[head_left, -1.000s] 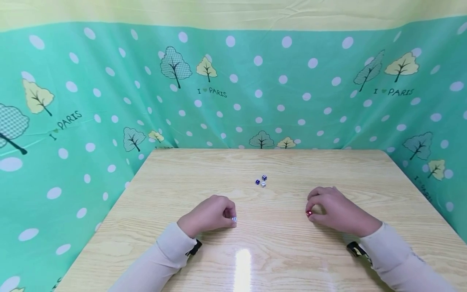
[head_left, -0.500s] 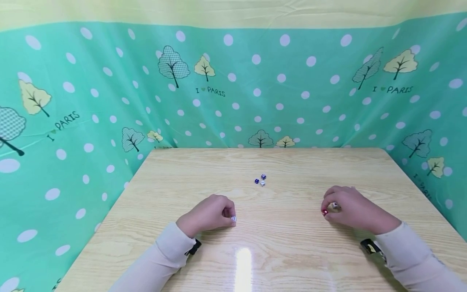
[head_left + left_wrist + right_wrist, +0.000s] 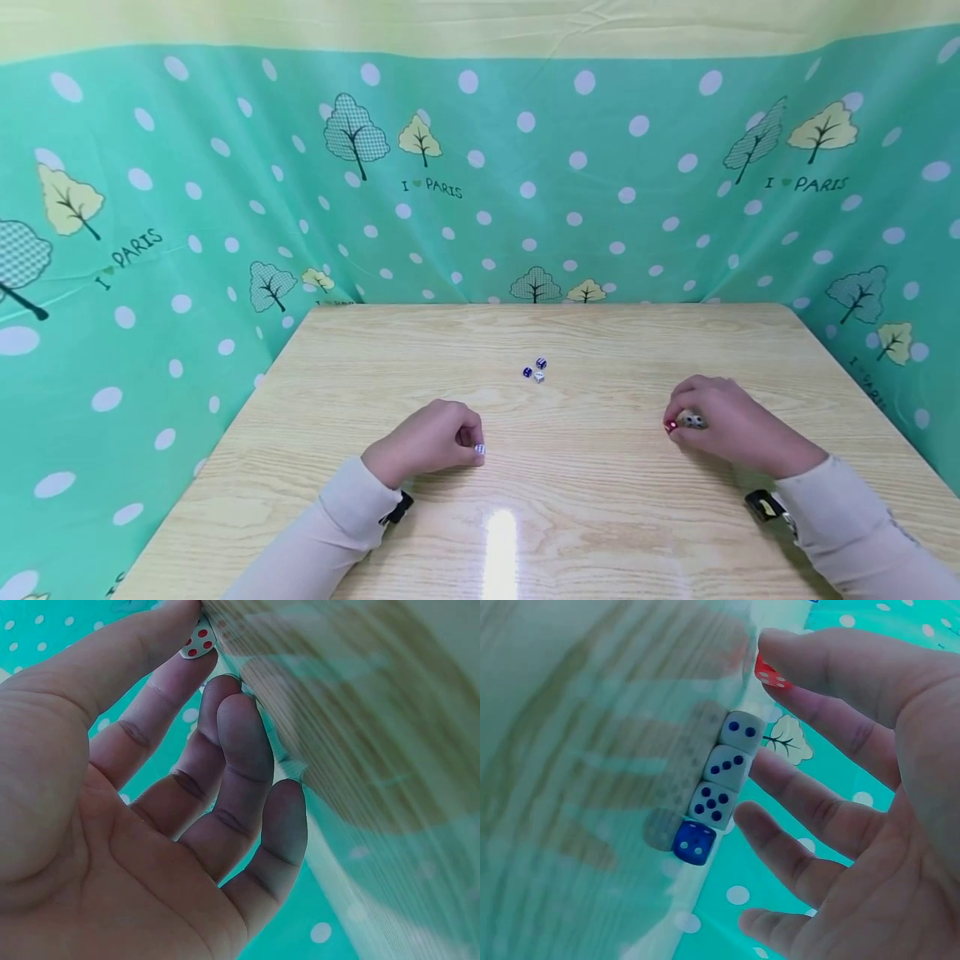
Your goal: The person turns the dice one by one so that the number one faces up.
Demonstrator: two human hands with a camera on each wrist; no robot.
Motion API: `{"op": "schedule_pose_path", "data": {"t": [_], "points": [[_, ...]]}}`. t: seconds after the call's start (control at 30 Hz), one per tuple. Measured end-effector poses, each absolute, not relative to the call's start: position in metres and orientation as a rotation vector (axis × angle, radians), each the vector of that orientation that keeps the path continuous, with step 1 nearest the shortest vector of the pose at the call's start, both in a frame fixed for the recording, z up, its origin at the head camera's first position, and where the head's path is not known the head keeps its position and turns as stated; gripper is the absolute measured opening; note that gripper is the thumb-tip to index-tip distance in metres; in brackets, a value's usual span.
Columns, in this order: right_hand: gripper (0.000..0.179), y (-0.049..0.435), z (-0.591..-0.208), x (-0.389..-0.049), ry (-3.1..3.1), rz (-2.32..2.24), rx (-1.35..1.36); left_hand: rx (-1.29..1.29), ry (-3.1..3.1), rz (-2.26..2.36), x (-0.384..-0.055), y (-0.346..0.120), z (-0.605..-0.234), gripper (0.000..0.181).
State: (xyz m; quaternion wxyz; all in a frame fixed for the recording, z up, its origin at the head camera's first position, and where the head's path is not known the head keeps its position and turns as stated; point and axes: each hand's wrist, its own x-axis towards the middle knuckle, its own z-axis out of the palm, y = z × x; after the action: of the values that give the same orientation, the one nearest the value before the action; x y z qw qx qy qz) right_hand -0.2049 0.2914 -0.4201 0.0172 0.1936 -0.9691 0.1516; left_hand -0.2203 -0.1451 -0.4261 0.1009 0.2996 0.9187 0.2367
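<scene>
My left hand (image 3: 429, 442) rests low over the table, pinching a white die (image 3: 198, 641) between thumb and index finger; red spots show on it in the left wrist view. At the right, my right hand (image 3: 727, 423) pinches a red die (image 3: 771, 673) between thumb and index fingertip. Several dice stand in a row on the tabletop under that hand: three white dice (image 3: 727, 768) with dark spots, side by side, then a blue die (image 3: 694, 842) at one end. The red die is close to the opposite end. In the head view the hand hides most of the row.
Two blue dice (image 3: 527, 372) and a white die (image 3: 539, 377) form a small cluster farther back on the wooden table (image 3: 390, 350). A green dotted curtain (image 3: 450, 225) hangs round the back and sides. Each wrist wears a dark strap (image 3: 763, 506).
My right hand has moved right with the red die, reaching the row of dice, then slightly away from me. The left hand keeps its place with the white die.
</scene>
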Motion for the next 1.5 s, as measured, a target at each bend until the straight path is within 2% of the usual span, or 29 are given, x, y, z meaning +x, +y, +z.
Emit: {"op": "schedule_pose_path", "data": {"t": [1.5], "points": [[0.013,0.3000,-0.4229,-0.2096,-3.077,0.556,0.495,0.857,2.680,0.751,-0.2189,-0.1474,-0.4237,0.021]]}}
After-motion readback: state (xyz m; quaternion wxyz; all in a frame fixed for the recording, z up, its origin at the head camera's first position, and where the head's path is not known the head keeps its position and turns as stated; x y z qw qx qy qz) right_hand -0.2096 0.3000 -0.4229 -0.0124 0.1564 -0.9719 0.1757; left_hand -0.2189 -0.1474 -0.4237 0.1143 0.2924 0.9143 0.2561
